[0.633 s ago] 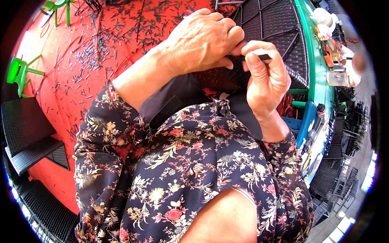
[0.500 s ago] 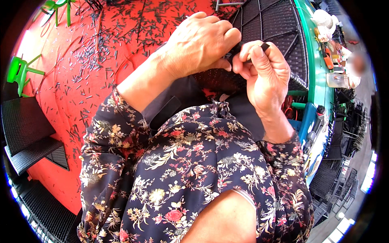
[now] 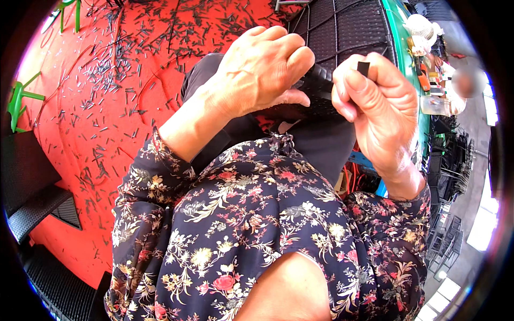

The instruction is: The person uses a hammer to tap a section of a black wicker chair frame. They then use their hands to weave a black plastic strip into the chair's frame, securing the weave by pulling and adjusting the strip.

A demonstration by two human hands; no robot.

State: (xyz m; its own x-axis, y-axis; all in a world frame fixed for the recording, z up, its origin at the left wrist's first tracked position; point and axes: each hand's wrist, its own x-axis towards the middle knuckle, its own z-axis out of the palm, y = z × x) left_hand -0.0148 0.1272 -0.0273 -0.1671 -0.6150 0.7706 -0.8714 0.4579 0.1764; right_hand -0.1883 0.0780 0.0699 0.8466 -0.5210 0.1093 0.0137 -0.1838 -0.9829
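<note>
My right hand (image 3: 383, 104) is raised on the right, fingers curled and thumb pressed in. A short end of flat black strip (image 3: 363, 68) pokes up between its thumb and forefinger. To the left, my left hand (image 3: 267, 69) is closed with its back toward me and its thumb stretched sideways; its curled fingers are turned away, so whatever they hold is hidden. Just beyond both hands is a black woven furniture piece (image 3: 356, 29) crossed by black cords. My left hand is close to its dark rounded edge (image 3: 319, 75).
Many black strip scraps (image 3: 155, 35) litter the red floor (image 3: 101, 134). Green stools (image 3: 21, 101) and black woven pieces (image 3: 32, 166) stand at the left. A green table edge (image 3: 400, 37) runs along the right, with a clear plastic box (image 3: 435, 106) and another person (image 3: 455, 85) beyond.
My hands were close together at the strip and have come apart. My right hand has moved right and nearer with the strip, while my left hand has shifted only slightly.
</note>
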